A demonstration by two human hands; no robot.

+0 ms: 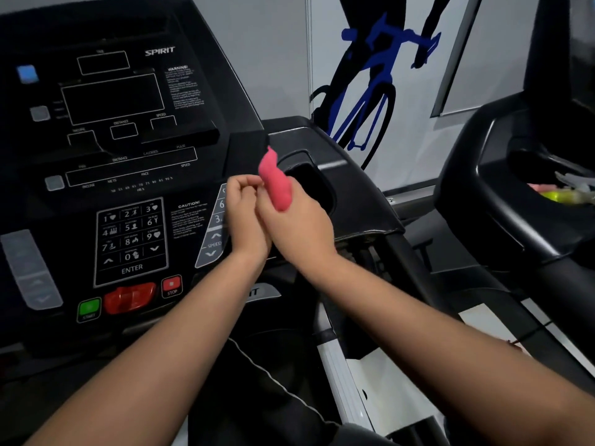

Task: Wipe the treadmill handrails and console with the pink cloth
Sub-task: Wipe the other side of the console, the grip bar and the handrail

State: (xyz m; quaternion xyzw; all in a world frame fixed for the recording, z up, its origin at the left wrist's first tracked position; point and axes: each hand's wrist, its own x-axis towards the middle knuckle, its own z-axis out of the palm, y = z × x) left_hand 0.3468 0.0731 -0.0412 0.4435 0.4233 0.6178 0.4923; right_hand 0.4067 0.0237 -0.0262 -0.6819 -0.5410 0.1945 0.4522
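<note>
Right now both hands are up in front of the console, close to its right edge. The right hand holds the pink cloth. The cloth is rolled into a long bunch. Its low end is tucked in the fingers of that hand, and its top end sticks up and a bit left, toward the console's right side. The left hand is pressed against the right hand. Its fingers are curled, and the tips seem to pinch the cloth's left edge, but I cannot tell for sure.

The cloth is not touching the console yet. It hangs in the air just beside the speed buttons and in front of the cup pocket at the console's right.

I think the hands are fixing the cloth to get it ready. The console face lies to the left of the cloth, so the next wipe would go that way. The right hand has the better hold.
</note>
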